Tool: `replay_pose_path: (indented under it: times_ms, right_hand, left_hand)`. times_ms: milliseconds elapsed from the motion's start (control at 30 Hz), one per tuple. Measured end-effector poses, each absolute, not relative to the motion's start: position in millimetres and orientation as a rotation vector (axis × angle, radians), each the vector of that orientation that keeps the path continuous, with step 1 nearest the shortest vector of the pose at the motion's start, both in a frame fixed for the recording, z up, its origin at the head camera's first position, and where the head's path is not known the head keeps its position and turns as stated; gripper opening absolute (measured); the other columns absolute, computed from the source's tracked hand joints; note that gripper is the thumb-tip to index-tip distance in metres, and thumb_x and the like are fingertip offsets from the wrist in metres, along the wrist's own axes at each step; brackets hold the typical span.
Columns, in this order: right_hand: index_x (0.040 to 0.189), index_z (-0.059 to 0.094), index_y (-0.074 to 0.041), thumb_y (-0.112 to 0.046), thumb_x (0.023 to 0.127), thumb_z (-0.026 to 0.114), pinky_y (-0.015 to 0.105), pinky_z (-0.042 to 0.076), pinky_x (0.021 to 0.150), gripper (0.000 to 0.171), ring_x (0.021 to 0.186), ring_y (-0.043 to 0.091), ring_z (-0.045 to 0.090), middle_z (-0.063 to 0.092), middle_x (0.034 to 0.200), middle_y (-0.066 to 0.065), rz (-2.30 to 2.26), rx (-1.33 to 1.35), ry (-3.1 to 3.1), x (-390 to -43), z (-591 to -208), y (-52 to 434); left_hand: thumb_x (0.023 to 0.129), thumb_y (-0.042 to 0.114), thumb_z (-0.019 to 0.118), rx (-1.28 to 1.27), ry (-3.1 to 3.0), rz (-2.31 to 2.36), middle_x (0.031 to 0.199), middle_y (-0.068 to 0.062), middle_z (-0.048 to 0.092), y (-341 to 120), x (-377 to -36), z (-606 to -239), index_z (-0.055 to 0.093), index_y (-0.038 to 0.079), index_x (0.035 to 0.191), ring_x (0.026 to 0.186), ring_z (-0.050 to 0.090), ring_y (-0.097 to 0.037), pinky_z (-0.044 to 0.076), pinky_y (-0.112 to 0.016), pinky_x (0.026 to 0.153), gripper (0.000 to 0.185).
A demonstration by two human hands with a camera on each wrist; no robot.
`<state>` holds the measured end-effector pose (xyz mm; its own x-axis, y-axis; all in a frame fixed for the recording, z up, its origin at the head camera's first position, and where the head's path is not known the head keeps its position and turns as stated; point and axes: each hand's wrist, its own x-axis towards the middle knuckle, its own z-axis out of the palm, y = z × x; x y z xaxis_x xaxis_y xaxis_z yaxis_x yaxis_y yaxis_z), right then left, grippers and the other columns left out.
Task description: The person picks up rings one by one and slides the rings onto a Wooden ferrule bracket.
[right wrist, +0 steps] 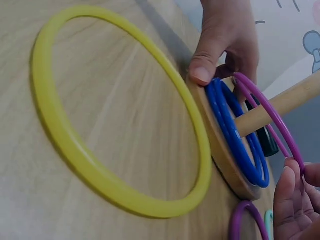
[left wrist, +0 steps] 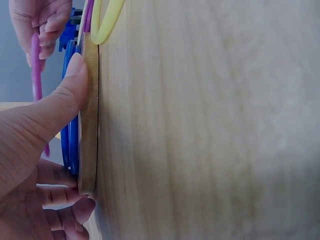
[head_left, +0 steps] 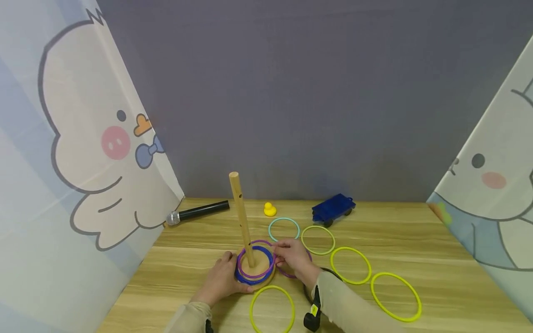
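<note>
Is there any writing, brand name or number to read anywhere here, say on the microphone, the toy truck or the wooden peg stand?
None can be read.
The microphone, the blue toy truck and the wooden peg stand show no lettering.
The side curtains carry only cartoon animals, no words.
The black wrist strap has a small yellow mark, too small to read.

Purple ring: thin plastic hoop, tilted around the upright wooden peg. Blue rings lie flat beneath it on the round wooden base, on the table.
</note>
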<state>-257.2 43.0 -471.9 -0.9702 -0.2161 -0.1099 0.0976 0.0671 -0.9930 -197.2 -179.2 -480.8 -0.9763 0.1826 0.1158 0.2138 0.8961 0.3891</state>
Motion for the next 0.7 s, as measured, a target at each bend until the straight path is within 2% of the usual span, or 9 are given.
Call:
replay_pose_path:
  times_ms: [333, 567, 700]
  right_hand:
    - [0.106, 0.068, 0.011, 0.000, 0.089, 0.066, 0.028, 0.056, 0.052, 0.020, 0.051, 0.012, 0.062, 0.069, 0.075, 0.014, -1.932, -0.177, 2.181, -258.5, -479.9, 38.6]
    - [0.095, 0.074, 0.000, -0.006, 0.088, 0.070, 0.028, 0.053, 0.047, 0.010, 0.048, 0.015, 0.060, 0.066, 0.065, 0.006, -1.675, -0.284, 2.501, -259.4, -478.5, 38.7]
    - [0.091, 0.073, 0.000, -0.005, 0.088, 0.069, 0.029, 0.052, 0.050, 0.008, 0.050, 0.023, 0.061, 0.066, 0.066, 0.010, -1.591, -0.346, 2.594, -263.8, -471.8, 46.6]
  left_hand:
    - [0.055, 0.058, 0.088, -0.309, -2.991, -0.644, 0.122, -0.024, 0.051, -179.2, -198.3, -478.1, 0.052, -0.013, 0.128, 0.105, 0.055, -0.044, 0.049, -0.055, 0.087, 0.109]
    - [0.055, 0.059, 0.088, -0.308, -2.994, -0.651, 0.123, -0.025, 0.051, -181.0, -198.2, -478.7, 0.051, -0.014, 0.128, 0.107, 0.054, -0.046, 0.049, -0.056, 0.088, 0.110]
    - [0.056, 0.061, 0.087, -0.310, -3.011, -0.663, 0.124, -0.025, 0.051, -181.1, -197.5, -479.4, 0.051, -0.014, 0.129, 0.107, 0.054, -0.046, 0.049, -0.056, 0.088, 0.111]
